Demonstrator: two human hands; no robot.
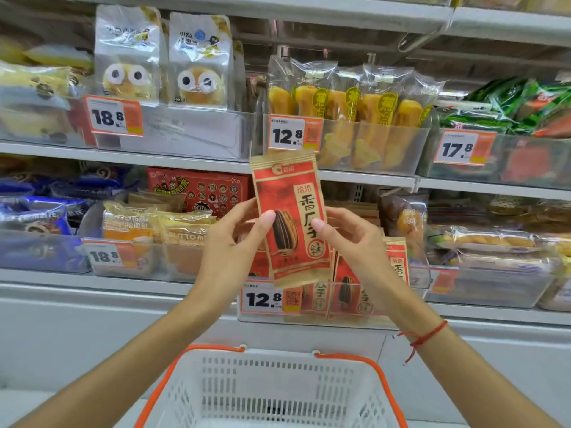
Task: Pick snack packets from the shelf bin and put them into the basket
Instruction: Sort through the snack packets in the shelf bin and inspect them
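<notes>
I see left hand [230, 242] and right hand [355, 242] both pinching one red seed packet [290, 217] upright, above clear shelf bin [327, 316], white basket [278, 387] below

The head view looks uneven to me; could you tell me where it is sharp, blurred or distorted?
Head view: the held seed packet and both hands, left hand and right hand, are sharp; goods at the side edges smear; shelf lines bow from the wide lens; glare streaks the clear bun bags; lighting is even.
</notes>
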